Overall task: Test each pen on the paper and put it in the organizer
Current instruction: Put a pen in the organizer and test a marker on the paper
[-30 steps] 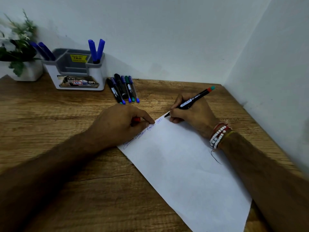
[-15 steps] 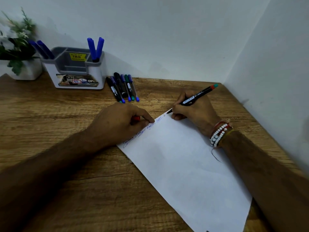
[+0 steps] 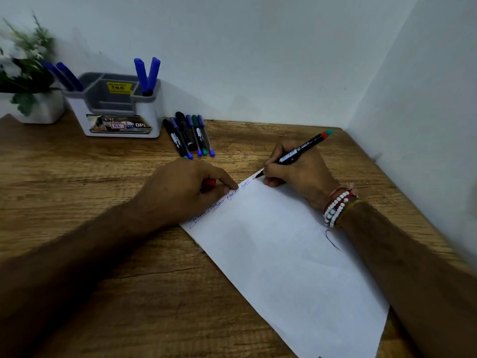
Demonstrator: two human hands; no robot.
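The right hand [image 3: 296,171] pinches a black pen [image 3: 300,150] between thumb and curled fingers. The pen's nib is down on the far edge of the paper [image 3: 284,254], close to its far corner, and its red-and-green end tilts up toward the side wall. Since a second ago the nib has crept a little along that edge, leaving one short fresh mark just past the third blue scribble. The left hand [image 3: 185,187] has not shifted. Its fingers are curled round a small red cap [image 3: 210,182], while thumb and forefinger press on the paper's edge beside the scribbles. The sheet lies slantwise on the wooden table [image 3: 77,177], under the right forearm with its beaded bracelets [image 3: 335,209]. The organizer [image 3: 80,115] stands at the back left against the wall, with two blue pens [image 3: 147,73] upright in its right compartment and two more blue pens [image 3: 64,76] leaning at its left end. Just to its right lies a row of loose pens [image 3: 188,135] — side by side, untouched. A potted plant [image 3: 25,68] sits at the far left, partly blurred.
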